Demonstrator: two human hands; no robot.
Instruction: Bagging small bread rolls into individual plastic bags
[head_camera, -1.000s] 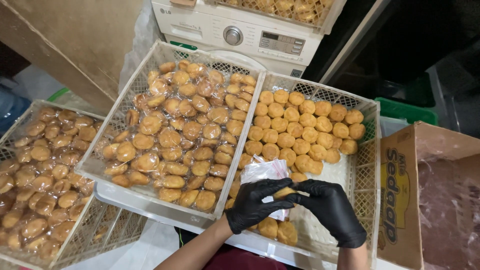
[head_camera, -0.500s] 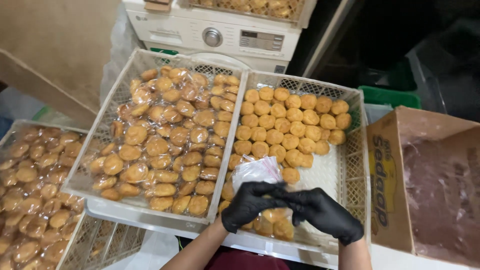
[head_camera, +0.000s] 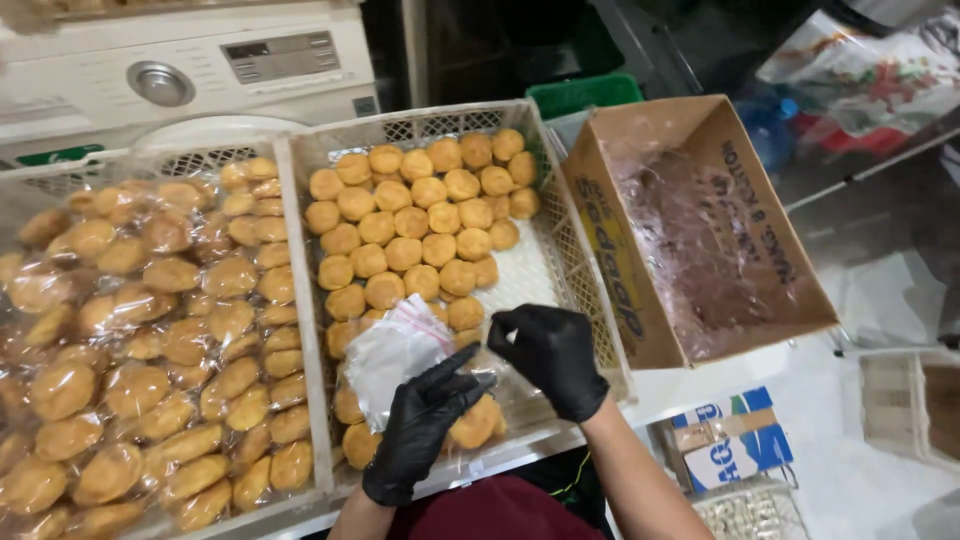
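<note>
Clear plastic bag (head_camera: 395, 355) held over right crate, wrapped buns (head_camera: 150, 330) filling left crate, open brown carton (head_camera: 700, 230) at right, blue-white box (head_camera: 735, 450) below it, grey screen (head_camera: 280, 55) on white machine

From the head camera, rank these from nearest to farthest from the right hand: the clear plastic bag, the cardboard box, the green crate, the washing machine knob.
From the right hand:
1. Clear plastic bag, just to its left, held by the left hand.
2. Cardboard box, to its right.
3. Green crate, above, behind the tray.
4. Washing machine knob, far upper left.
</note>
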